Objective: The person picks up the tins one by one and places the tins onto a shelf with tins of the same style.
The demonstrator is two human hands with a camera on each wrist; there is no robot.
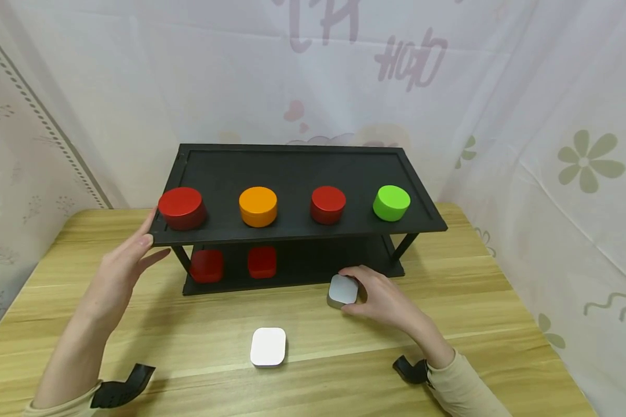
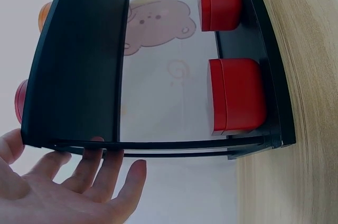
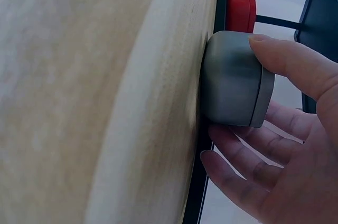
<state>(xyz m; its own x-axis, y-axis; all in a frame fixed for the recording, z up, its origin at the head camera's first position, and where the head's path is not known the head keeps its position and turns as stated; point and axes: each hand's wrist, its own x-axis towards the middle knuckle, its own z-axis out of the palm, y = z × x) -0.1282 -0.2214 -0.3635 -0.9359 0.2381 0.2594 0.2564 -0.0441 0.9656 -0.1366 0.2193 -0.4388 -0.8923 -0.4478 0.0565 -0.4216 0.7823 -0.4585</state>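
Note:
My left hand grips the left end of a black two-tier shelf, thumb at the top board's edge and fingers below it. In the left wrist view, those fingers reach under the upper board. In front of the lower board, my right hand holds a grey square tin between thumb and fingers. The right wrist view shows this tin beside the lower board, with the thumb on its lid edge. A white square tin lies on the table nearer to me.
Along the top board's front stand a large red round tin, an orange one, a smaller red one and a green one. Two red square tins sit at the lower board's left. A printed cloth hangs behind the wooden table.

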